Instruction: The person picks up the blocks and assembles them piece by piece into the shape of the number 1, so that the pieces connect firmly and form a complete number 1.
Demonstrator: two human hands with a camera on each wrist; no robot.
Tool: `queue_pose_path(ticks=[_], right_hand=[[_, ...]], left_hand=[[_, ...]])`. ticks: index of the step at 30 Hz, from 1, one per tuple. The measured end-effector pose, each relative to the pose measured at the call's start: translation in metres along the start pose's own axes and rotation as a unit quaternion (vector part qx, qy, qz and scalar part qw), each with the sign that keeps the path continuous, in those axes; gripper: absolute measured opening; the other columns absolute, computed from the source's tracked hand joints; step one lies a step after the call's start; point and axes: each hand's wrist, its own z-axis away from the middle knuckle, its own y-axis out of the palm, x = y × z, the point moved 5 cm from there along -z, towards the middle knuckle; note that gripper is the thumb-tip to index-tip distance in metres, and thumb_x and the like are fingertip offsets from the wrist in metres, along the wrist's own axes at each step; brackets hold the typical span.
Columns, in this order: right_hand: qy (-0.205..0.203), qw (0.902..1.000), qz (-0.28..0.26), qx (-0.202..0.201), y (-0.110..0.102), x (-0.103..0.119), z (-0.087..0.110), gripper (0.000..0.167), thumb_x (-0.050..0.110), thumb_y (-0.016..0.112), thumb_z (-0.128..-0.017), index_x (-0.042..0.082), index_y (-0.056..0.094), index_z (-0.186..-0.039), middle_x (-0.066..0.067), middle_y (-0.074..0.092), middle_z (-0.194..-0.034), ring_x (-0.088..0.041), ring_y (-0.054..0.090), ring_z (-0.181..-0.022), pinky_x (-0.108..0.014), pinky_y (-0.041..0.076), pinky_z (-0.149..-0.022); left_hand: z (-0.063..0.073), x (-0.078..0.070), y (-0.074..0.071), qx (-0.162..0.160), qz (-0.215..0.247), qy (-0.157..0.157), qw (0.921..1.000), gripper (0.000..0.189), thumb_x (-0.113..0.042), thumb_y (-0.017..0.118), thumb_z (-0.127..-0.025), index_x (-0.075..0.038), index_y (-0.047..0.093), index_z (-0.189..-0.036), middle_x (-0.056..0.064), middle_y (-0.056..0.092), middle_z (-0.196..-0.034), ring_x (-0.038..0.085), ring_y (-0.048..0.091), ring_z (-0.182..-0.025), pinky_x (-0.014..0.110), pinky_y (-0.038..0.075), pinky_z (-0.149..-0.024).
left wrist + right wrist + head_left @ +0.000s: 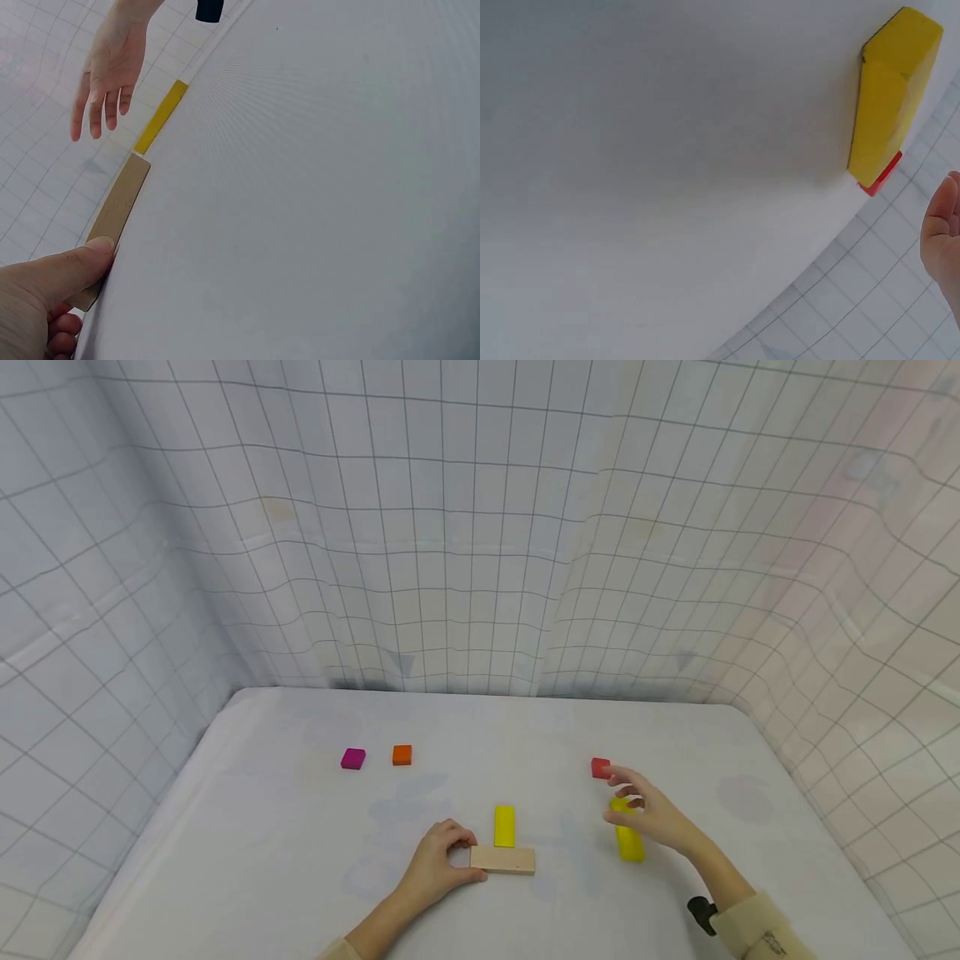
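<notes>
My left hand (437, 863) holds the left end of a plain wooden block (512, 860), thumb at the near side and fingers at the far side. In the left wrist view the thumb (90, 259) lies on the wooden block (120, 199). A flat yellow block (505, 827) stretches away behind the wooden one, close against its far edge. My right hand (651, 814) is over a second, thicker yellow block (630, 843), fingers spread and holding nothing. Its fingertips overlap a small red block (600, 767) in the head view.
A purple block (353, 759) and an orange block (402, 755) lie toward the back left of the white-covered table (262, 827). Grid-patterned curtains (480, 527) hang behind the table and along both sides. A black band (702, 914) is around the right wrist.
</notes>
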Motion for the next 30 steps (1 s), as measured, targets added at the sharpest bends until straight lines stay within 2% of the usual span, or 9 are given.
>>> queue_pose_path(ticks=[10,17,22,30], right_hand=[[0.008,0.9998,0.017,-0.011,-0.019,-0.021,0.019,0.066,0.018,0.07,-0.08,0.002,0.036,-0.134,-0.021,0.045,-0.121,-0.032,0.046,-0.103,-0.028,0.042,-0.084],[0.047,0.9986,0.024,-0.005,-0.027,-0.038,0.027,0.068,0.019,0.071,-0.079,0.004,0.036,-0.135,-0.021,0.044,-0.122,-0.032,0.044,-0.103,-0.028,0.042,-0.084],[0.073,0.9971,0.021,0.012,-0.028,-0.048,0.03,0.072,0.019,0.072,-0.078,0.005,0.034,-0.137,-0.019,0.043,-0.122,-0.03,0.044,-0.104,-0.026,0.041,-0.084],[0.079,0.9954,-0.017,0.052,-0.024,-0.054,0.032,0.075,0.017,0.071,-0.078,0.004,0.028,-0.139,-0.019,0.039,-0.124,-0.028,0.041,-0.103,-0.024,0.04,-0.084]], left_hand=[[0.0,0.0,0.0,-0.001,0.005,0.002,1.0,0.038,-0.029,0.086,-0.057,-0.013,0.064,-0.083,-0.01,0.053,-0.082,0.009,0.046,-0.079,0.024,0.043,-0.072],[0.0,0.002,0.001,-0.002,0.004,0.004,1.0,0.038,-0.031,0.085,-0.057,-0.013,0.064,-0.083,-0.011,0.053,-0.082,0.009,0.046,-0.079,0.025,0.043,-0.072],[-0.001,0.003,0.001,-0.003,0.001,0.004,1.0,0.038,-0.032,0.085,-0.057,-0.014,0.063,-0.083,-0.012,0.052,-0.081,0.008,0.045,-0.079,0.025,0.042,-0.072],[-0.001,0.004,0.001,-0.001,-0.002,0.006,1.0,0.039,-0.033,0.085,-0.057,-0.014,0.063,-0.083,-0.012,0.052,-0.081,0.007,0.044,-0.078,0.024,0.041,-0.071]])
